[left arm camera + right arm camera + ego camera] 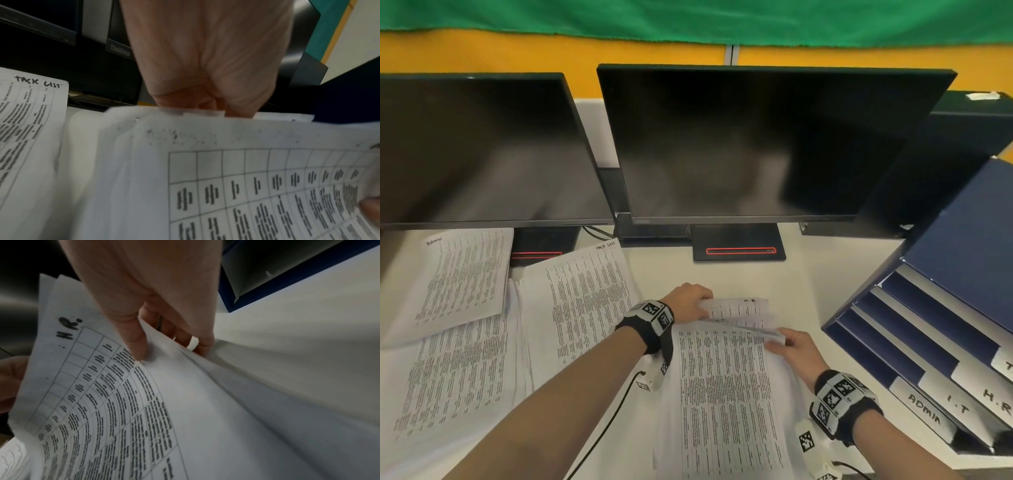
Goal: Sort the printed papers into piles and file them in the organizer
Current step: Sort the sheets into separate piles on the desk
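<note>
A stack of printed table sheets [726, 394] lies on the white desk in front of me. Its top sheets [739, 308], headed "H.R." [69, 329] by hand, are lifted at the far end. My left hand [688, 299] grips their far left edge, fingers curled over the paper [205, 100]. My right hand [794, 346] pinches their right edge, thumb [135, 344] on top and fingers underneath. The blue organizer [935, 308] stands to the right of my right hand, with tabs marked ADMIN [924, 407], I.T [959, 407] and H.R [996, 399].
Other piles lie at the left: a sheet headed "TASK LIST" [585, 301], one under the left monitor [455, 281], and one nearer me [455, 377]. Two dark monitors [756, 144] stand behind; one base [738, 245] sits just beyond my hands. A black cable [606, 421] runs from my left wrist.
</note>
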Demonstrator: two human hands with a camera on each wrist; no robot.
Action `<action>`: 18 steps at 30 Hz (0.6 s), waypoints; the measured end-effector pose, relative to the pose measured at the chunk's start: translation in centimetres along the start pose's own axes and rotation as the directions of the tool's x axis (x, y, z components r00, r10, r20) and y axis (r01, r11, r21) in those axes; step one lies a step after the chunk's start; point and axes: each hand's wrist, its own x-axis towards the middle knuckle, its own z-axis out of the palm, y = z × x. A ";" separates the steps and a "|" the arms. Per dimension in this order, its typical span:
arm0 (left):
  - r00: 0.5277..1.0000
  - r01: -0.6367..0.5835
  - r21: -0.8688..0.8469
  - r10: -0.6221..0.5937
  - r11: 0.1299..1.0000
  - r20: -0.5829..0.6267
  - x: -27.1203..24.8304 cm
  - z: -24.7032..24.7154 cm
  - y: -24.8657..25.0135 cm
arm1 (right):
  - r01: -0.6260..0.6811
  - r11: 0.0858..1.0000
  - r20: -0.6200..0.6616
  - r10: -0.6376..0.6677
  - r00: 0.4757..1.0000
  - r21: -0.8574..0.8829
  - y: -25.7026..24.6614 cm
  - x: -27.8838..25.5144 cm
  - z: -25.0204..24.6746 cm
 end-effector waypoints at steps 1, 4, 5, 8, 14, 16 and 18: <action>1.000 -0.004 0.025 0.005 1.000 -0.018 0.0 -0.2 0.0 | -0.005 1.000 0.000 0.005 1.000 0.023 -0.2 -0.1 0.0; 0.989 -0.010 0.060 0.019 0.998 -0.148 -0.3 -1.6 0.3 | -0.034 0.999 0.016 0.033 0.999 0.024 -0.7 -0.4 0.0; 0.977 -0.019 0.087 0.037 0.996 -0.212 -0.7 -2.4 0.6 | -0.054 0.998 0.028 0.053 0.998 0.023 -0.7 -0.3 -0.1; 0.902 -0.046 0.167 0.112 0.985 -0.416 -1.9 -6.3 1.4 | -0.120 0.992 0.064 0.121 0.991 -0.027 -1.0 0.3 -0.4; 0.696 -0.045 0.027 0.051 0.999 -0.716 -5.9 -14.7 1.5 | -0.176 0.982 0.121 0.184 0.975 -0.071 -2.2 0.7 -0.8; 0.676 -0.064 -0.117 -0.043 0.991 -0.735 -7.3 -16.8 0.5 | -0.182 0.981 0.122 0.189 0.974 -0.068 -2.3 0.6 -1.0; 0.693 -0.097 -0.235 -0.104 0.967 -0.713 -8.4 -18.4 -1.2 | -0.190 0.980 0.127 0.196 0.972 -0.057 -2.4 0.6 -1.2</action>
